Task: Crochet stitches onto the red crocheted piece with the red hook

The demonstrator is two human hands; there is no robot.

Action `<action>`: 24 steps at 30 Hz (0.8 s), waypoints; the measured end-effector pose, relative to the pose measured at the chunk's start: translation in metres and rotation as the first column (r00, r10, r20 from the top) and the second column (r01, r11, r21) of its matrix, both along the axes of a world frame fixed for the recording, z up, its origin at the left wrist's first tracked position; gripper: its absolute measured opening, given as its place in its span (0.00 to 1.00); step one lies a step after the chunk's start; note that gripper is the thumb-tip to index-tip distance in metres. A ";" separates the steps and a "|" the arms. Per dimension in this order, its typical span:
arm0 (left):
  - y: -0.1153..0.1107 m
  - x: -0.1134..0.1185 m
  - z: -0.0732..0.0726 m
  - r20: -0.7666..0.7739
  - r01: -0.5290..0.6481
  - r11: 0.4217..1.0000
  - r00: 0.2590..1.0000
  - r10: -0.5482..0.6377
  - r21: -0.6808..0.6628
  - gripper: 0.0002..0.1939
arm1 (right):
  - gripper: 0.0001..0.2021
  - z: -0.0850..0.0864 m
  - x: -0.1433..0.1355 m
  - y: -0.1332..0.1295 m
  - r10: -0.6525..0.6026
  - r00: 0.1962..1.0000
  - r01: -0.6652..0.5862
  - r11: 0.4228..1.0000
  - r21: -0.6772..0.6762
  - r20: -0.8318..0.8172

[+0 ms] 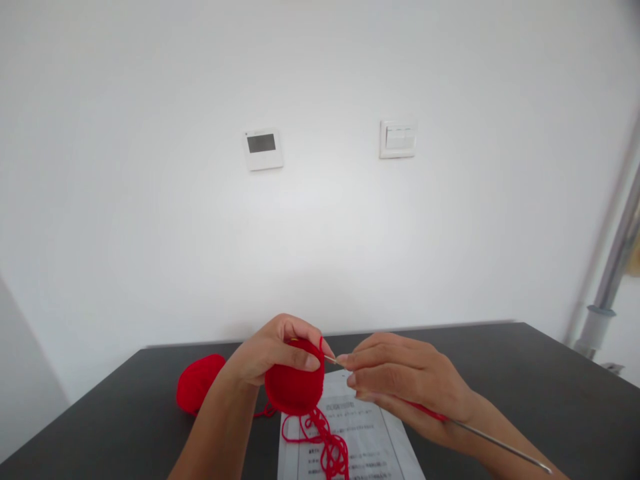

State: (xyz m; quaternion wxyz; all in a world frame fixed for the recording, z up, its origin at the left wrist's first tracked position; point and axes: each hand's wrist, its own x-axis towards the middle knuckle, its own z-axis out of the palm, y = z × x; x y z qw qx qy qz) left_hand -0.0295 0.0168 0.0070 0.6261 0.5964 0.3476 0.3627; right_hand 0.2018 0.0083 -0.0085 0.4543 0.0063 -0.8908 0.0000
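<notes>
My left hand (pixel 280 350) pinches a round piece of red crochet work (pixel 295 387) along its upper edge, with the thumb lying on its face. A strand of red yarn stands up by the forefinger. In my right hand (pixel 410 377) is a metal crochet hook (pixel 500 443) with a red grip, its fingers closed around it. The hook's thin front end reaches the right edge of the red piece. Whether its tip sits inside a stitch I cannot make out. Loose red yarn (pixel 333 450) hangs in tangled loops beneath the piece.
A red ball of yarn (pixel 197 383) lies behind my left forearm on the dark table (pixel 485 363). Under the loops is a printed sheet of paper (pixel 370 427). A white wall rises behind, bearing a thermostat panel (pixel 263 150) and a light switch (pixel 399 139). A pipe (pixel 617 253) stands at the right.
</notes>
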 end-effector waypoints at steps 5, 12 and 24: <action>0.001 0.000 0.002 -0.029 0.019 1.000 0.999 -0.019 0.002 0.08 | 0.06 -0.001 0.001 0.001 0.002 1.000 -0.003 1.000 0.021 0.018; 0.001 -0.001 0.004 -0.101 0.075 0.997 0.992 -0.072 0.032 0.06 | 0.07 0.002 0.008 0.002 0.028 0.992 -0.018 0.996 -0.083 0.123; 0.004 0.000 0.000 -0.162 0.079 0.984 0.985 -0.053 0.159 0.01 | 0.04 -0.001 0.003 0.001 0.088 0.990 -0.135 0.813 -0.566 -0.111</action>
